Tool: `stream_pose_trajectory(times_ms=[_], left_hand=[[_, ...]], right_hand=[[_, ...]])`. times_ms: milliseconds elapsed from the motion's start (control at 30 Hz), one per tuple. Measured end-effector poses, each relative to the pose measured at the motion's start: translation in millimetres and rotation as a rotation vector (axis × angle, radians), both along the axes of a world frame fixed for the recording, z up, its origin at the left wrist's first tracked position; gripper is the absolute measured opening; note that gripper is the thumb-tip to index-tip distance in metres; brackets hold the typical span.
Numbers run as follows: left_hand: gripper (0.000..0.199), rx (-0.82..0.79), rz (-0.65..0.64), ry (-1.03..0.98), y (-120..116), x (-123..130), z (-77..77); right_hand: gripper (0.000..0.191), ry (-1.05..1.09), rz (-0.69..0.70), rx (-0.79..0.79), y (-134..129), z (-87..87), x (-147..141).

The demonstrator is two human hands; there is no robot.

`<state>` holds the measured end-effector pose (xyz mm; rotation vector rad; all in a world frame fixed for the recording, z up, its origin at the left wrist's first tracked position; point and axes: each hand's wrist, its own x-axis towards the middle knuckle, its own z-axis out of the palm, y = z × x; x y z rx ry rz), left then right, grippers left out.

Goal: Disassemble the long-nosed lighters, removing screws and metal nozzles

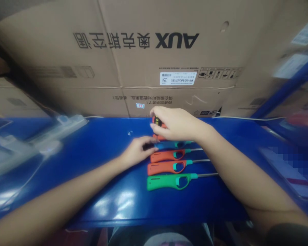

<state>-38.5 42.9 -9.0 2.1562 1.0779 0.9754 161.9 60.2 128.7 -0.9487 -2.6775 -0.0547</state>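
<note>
Several long-nosed gas lighters lie in a column on the blue table, noses to the right. Nearest me is a green lighter, and beyond it come an orange lighter and another orange lighter. My left hand pinches the handle end of a blue lighter. Above that same end, my right hand grips a small screwdriver with a dark, yellow-marked handle. Its thin shaft points down at the blue lighter; the tip's exact contact is unclear. Red-orange parts behind the right hand are mostly hidden.
A large cardboard box with upside-down print stands along the back of the blue table. On the left lie a blurred power strip and a white cable. A flat pale object, partly pixelated, is at the right.
</note>
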Motion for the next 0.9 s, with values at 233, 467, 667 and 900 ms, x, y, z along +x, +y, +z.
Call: stream_pose_trajectory(times_ms=[233, 467, 667, 900], left_hand=[[0.024, 0.034, -0.056, 0.045, 1.2, -6.2, 2.2], [0.026, 0.116, -0.083, 0.072, 2.6, -8.5, 1.0], [0.025, 0.183, -0.082, 0.11, 1.5, -8.9, 1.8], [0.025, 0.21, -0.1, 0.156, -0.5, -8.6, 3.6]], right_hand=[[0.028, -0.019, -0.022, -0.02, -1.4, 3.3, 2.3], [0.031, -0.012, 0.008, 0.007, 0.0, 1.9, 4.2], [0.03, 0.006, 0.075, 0.054, 0.7, -3.7, 1.1], [0.031, 0.027, 0.041, 0.052, 3.0, -8.5, -3.8]])
